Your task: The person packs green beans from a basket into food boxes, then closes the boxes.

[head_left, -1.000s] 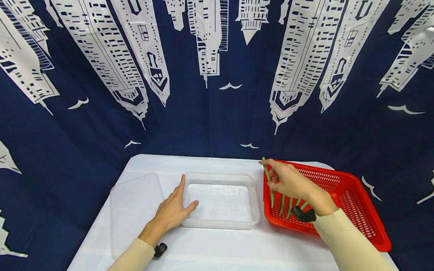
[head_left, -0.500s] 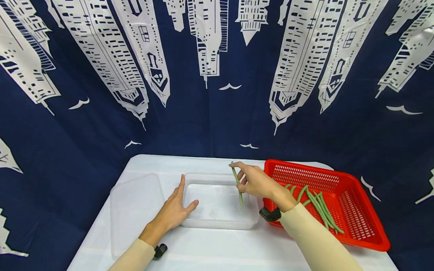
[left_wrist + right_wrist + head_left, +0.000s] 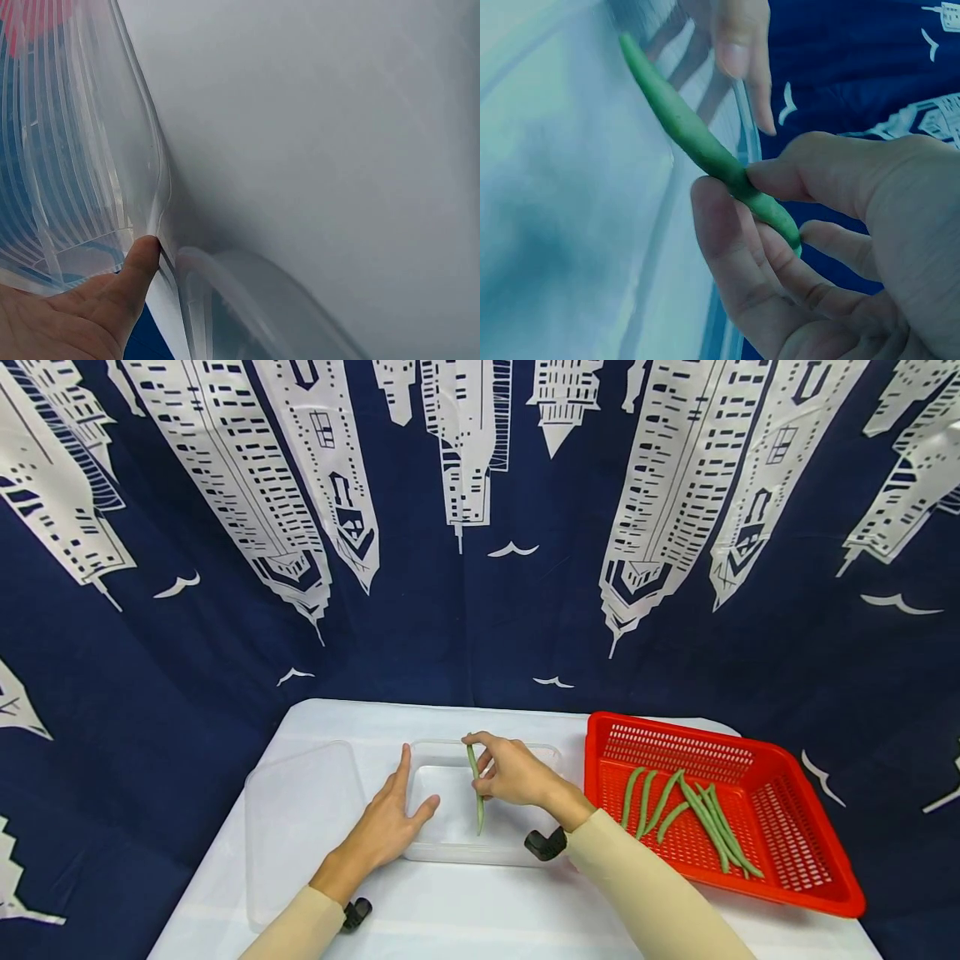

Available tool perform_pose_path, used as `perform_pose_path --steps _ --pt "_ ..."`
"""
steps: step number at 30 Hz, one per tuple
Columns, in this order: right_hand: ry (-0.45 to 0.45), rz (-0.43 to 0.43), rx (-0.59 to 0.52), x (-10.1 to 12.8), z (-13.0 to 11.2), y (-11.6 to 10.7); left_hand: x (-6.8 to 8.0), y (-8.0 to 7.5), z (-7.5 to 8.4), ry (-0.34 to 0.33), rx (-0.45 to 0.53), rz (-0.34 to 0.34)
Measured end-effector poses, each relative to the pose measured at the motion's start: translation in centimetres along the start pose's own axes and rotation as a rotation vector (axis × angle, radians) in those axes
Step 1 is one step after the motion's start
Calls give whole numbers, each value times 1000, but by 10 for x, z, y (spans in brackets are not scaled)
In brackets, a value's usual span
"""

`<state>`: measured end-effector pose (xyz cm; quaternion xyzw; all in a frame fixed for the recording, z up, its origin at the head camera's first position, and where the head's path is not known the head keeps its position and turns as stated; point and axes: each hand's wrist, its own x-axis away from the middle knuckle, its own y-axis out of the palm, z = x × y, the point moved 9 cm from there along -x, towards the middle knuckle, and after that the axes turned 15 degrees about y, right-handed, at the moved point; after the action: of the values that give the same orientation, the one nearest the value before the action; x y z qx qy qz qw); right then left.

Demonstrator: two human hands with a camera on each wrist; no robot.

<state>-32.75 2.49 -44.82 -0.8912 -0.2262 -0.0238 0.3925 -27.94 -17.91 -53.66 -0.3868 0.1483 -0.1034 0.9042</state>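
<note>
Over the clear plastic container (image 3: 495, 853), my right hand (image 3: 513, 772) pinches one green bean (image 3: 480, 810) between thumb and fingers. In the right wrist view the bean (image 3: 682, 135) slants across, its far end free of the fingers. My left hand (image 3: 382, 822) rests at the container's left side, index finger and thumb spread apart. The left wrist view has a fingertip of that hand (image 3: 112, 300) against the clear plastic wall (image 3: 142, 150). Inside the red basket (image 3: 825, 827) on the right lie several more green beans (image 3: 708, 818).
A flat translucent lid (image 3: 300, 835) lies on the white table (image 3: 465, 910), left of the container. Behind the table hangs a dark blue cloth (image 3: 420, 635) printed with white buildings. The basket stands close to the container's right side.
My right hand has carried the green bean leftward from the red basket to above the middle of the clear container. The left hand has stayed in place.
</note>
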Motion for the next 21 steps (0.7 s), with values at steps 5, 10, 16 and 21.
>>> perform_pose_path --steps 5,10,16,21 --pt "3 -36 -73 -13 -5 18 0 -1 1 6 0 2" --pt "-5 -69 -106 -23 -9 34 -1 -1 -1 8 2 4" --pt "15 -93 -138 -32 -11 48 -1 0 -1 23 3 11" --pt "26 -101 -164 -41 -13 55 -1 0 -2 24 2 20"
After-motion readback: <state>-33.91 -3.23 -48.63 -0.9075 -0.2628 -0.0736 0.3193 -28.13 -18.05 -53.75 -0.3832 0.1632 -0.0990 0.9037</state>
